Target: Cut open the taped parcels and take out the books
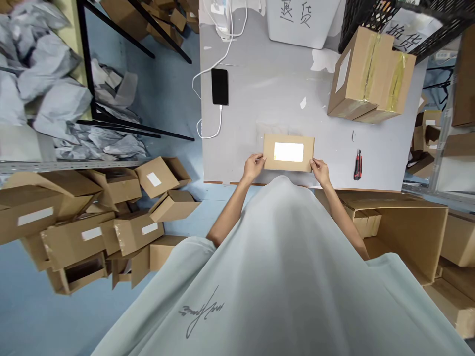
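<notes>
A small brown cardboard box [269, 151] with a white label lies level at the near edge of the grey table. My left hand [254, 165] pinches its left end between thumb and fingers. At the opposite end, my right hand [319, 170] grips the lower right corner in the same way. To the right of my right hand, a red and black utility knife [358, 165] rests on the tabletop. The underside of the box is hidden from me.
Two taped cartons [365, 74] stand at the table's right, before a black crate [378, 20]. A grey bin [302, 24] sits at the back. A phone [220, 87] charges at left. Open cartons [137, 232] pile on the floor at left; a large open carton [411, 237] is at right.
</notes>
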### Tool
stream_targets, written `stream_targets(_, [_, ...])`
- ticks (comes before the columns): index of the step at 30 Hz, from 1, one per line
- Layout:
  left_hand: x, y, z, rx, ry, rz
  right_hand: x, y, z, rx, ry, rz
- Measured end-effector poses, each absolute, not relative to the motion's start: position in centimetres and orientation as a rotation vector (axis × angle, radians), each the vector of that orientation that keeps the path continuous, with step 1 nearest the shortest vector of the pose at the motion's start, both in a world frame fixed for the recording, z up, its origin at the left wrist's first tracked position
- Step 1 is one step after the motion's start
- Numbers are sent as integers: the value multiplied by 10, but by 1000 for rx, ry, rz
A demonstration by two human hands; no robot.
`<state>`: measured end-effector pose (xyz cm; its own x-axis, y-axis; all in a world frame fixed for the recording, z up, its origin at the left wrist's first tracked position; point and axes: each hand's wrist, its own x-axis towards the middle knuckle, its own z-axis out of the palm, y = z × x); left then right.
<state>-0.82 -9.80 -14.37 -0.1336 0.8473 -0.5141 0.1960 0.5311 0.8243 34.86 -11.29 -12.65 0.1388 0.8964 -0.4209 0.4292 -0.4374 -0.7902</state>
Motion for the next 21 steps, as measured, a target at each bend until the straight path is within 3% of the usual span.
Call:
stream_targets(13, [-2, -132, -156, 797, 1612, 671, 344, -137, -142, -1915, -1163, 1485])
stream_targets(21, [-6, -121, -129, 955, 1637, 788, 339, -128, -97, -1919, -1267, 1292])
